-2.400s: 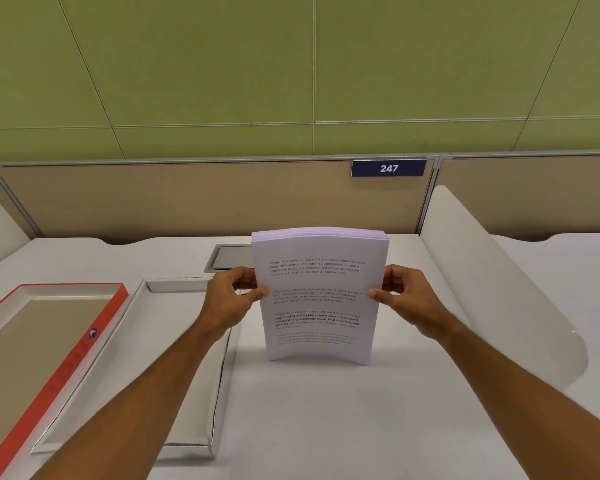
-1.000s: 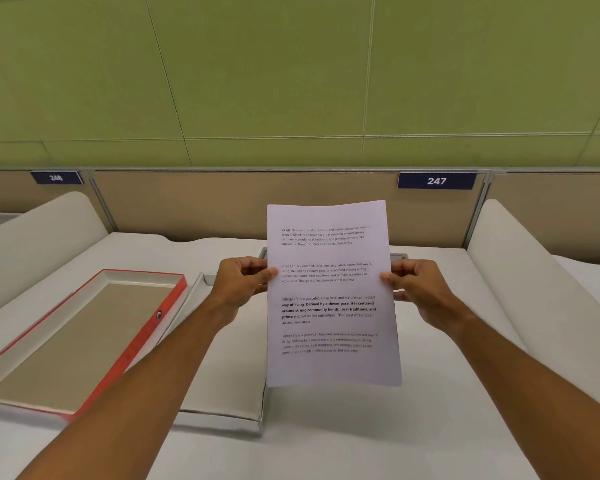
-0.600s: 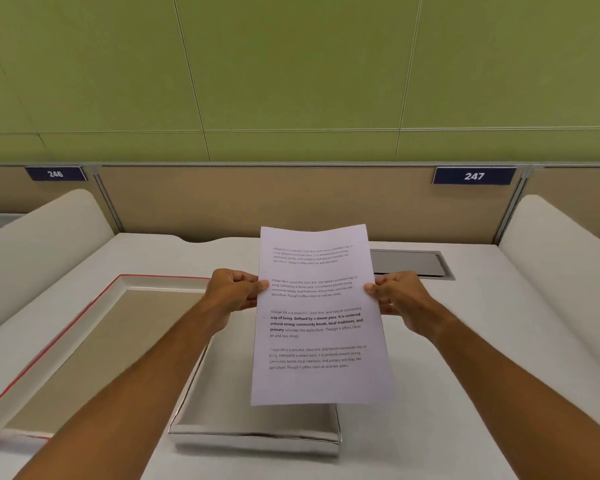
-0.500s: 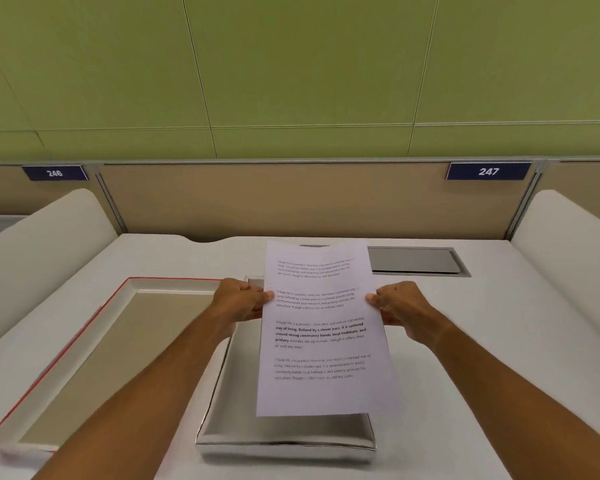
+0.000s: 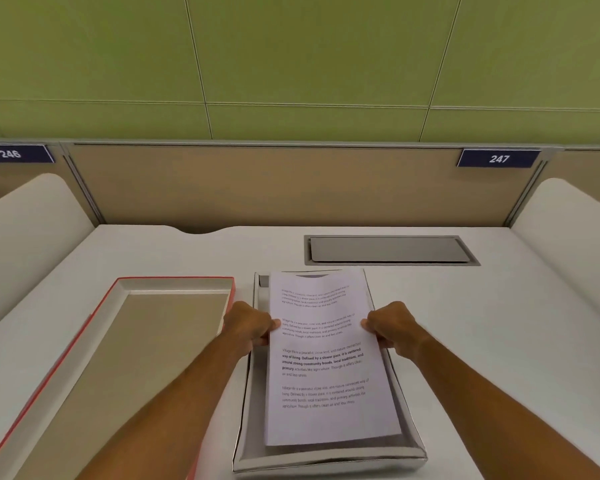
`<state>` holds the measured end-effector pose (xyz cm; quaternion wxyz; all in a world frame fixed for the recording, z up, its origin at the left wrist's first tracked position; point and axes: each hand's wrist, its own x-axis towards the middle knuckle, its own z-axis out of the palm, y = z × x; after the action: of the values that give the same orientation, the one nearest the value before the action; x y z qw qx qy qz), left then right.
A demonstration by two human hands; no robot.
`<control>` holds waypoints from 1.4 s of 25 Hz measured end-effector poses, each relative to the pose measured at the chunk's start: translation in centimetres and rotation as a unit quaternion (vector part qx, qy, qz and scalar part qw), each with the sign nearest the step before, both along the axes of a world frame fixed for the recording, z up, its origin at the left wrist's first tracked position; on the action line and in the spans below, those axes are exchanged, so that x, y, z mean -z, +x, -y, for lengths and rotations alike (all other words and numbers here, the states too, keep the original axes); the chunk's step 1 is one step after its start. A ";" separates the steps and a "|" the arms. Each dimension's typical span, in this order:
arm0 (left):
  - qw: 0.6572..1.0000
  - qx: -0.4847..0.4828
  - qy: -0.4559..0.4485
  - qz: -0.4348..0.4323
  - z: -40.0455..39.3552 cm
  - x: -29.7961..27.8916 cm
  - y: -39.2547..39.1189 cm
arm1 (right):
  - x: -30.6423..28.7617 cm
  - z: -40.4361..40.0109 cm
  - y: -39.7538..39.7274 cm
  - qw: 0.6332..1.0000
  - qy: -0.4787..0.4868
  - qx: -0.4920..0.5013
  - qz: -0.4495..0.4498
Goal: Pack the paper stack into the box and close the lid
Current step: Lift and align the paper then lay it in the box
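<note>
The white paper stack, printed with text, lies low inside the open silver-white box in front of me, its far edge slightly raised and curled. My left hand grips the stack's left edge and my right hand grips its right edge, thumbs on top. The red-edged lid lies upside down to the left of the box, its brown inside facing up.
A grey metal cable hatch is set into the white desk behind the box. Curved white dividers stand at both sides, and a tan partition with number plates runs along the back.
Both hands have lowered the paper stack from upright in the air to nearly flat inside the box. The view has shifted left and tilted down.
</note>
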<state>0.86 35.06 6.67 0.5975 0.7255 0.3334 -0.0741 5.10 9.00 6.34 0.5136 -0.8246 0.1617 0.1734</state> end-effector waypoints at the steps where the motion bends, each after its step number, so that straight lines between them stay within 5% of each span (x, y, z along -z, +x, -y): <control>1: 1.000 0.003 0.007 -0.007 -0.1 0.3 0.2 | 0.1 -0.3 0.1 1.000 -0.012 0.000 0.000; 17: 0.940 0.172 0.288 -0.064 0.8 1.3 2.3 | 2.2 -2.7 1.6 0.976 -0.207 -0.053 0.028; 25: 0.981 0.135 0.038 -0.134 0.5 0.9 2.7 | 2.1 -2.9 1.3 0.961 -0.245 -0.124 0.008; 35: 0.990 0.058 -0.073 -0.105 0.5 0.1 5.4 | 1.3 -4.3 4.6 0.997 -0.056 -0.046 -0.017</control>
<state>6.30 34.59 6.58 0.6052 0.6860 0.3459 -0.2087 9.74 13.26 5.04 0.4555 -0.8554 0.1417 0.2015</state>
